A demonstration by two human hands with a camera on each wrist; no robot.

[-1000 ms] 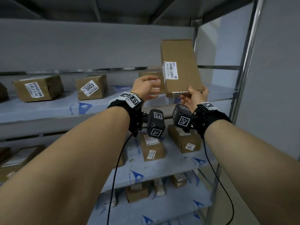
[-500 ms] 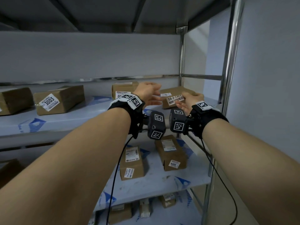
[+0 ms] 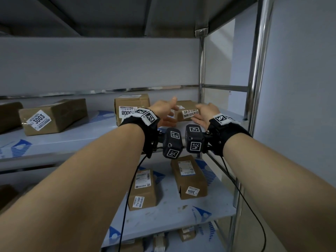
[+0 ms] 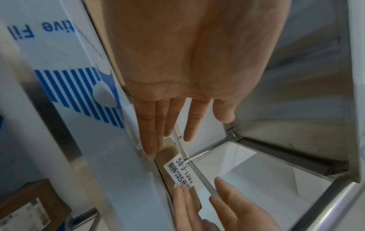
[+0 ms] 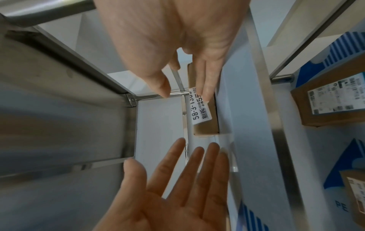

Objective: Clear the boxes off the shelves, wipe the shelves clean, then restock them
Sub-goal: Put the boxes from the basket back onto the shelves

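The box (image 3: 187,110) labelled 58-3, held upright in both hands above the shelf a second ago, now lies flat at the far right end of the upper shelf (image 3: 76,137), just beside the 8000 box (image 3: 131,106). That reads as restocking: this box is placed, and the hands look about to leave it. The left hand (image 3: 166,110) is released, fingers straight and spread, just left of the box and seemingly clear of it. The right hand (image 3: 204,114) is also released; its straight fingertips (image 5: 205,95) rest on the box's near face at the label, gripping nothing.
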